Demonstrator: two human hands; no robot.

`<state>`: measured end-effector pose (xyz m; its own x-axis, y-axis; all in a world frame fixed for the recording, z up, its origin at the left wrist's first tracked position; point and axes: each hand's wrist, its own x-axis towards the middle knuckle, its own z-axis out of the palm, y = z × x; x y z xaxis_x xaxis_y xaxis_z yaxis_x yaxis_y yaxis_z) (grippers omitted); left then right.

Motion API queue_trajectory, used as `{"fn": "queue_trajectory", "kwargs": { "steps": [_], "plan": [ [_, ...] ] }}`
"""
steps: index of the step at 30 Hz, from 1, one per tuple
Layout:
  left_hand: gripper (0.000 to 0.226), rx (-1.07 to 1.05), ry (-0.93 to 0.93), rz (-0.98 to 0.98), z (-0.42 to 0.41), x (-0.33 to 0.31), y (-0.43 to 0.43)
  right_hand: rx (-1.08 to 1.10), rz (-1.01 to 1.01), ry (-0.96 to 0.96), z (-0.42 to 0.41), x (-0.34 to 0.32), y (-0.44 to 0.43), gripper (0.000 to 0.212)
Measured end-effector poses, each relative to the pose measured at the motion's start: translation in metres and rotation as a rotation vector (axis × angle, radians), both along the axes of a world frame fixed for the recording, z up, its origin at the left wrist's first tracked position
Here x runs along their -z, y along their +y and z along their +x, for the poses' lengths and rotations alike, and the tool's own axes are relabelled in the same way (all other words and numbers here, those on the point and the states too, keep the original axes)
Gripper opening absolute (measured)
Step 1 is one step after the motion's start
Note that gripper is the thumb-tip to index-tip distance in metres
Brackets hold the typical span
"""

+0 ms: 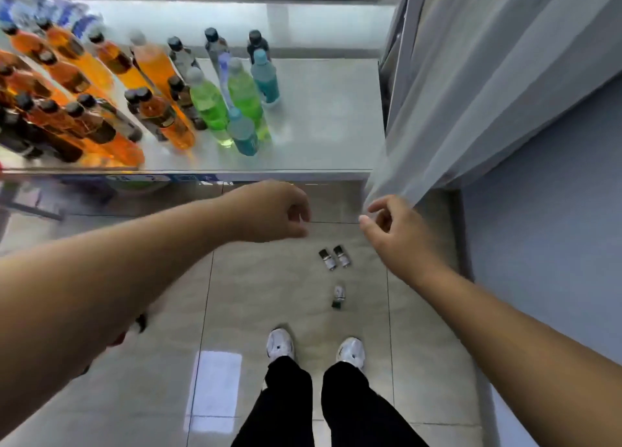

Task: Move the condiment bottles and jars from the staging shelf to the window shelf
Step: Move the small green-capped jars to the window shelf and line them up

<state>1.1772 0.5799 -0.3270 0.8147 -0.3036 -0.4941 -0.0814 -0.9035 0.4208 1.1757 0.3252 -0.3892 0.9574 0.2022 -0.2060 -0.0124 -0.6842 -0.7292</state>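
Both hands hang empty over the floor, just short of the front edge of the window shelf [319, 116]. The left hand [269, 211] is loosely curled, fingers bent under and knuckles up, with nothing in it. The right hand [393, 231] is half open, thumb and forefinger drawn toward each other but holding nothing; it sits just beside the hem of the curtain [471, 93] that falls past the shelf's right end.

On the shelf, bottles crowd the left and middle, while the right part is bare. Orange bottles [84, 76] with dark caps fill the left side. Toward the middle stand two green bottles [208, 103], with two teal bottles [266, 76] beside them, one nearer the window and one at the shelf's front. Behind these, closer to the window, are a few dark-capped clear bottles [215, 49]; motion blur makes their labels unreadable.

Below the shelf's front edge, on the tiled floor [286, 278], lie three small vials [335, 260]: two side by side and one apart, nearer the person's white shoes [281, 344]. The shoes stand well back from the shelf, under black trousers.
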Motion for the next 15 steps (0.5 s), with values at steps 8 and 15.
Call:
{"fn": "queue_trajectory", "kwargs": {
  "steps": [8,15],
  "plan": [
    [0.023,-0.127,0.221,-0.013,-0.052,0.2,0.015,0.123,-0.127,0.251,-0.054,0.178,-0.009,0.012],
    [0.02,-0.215,0.411,-0.045,-0.082,0.362,-0.001,0.205,-0.192,0.379,-0.064,0.31,-0.031,0.012]
  ]
}}
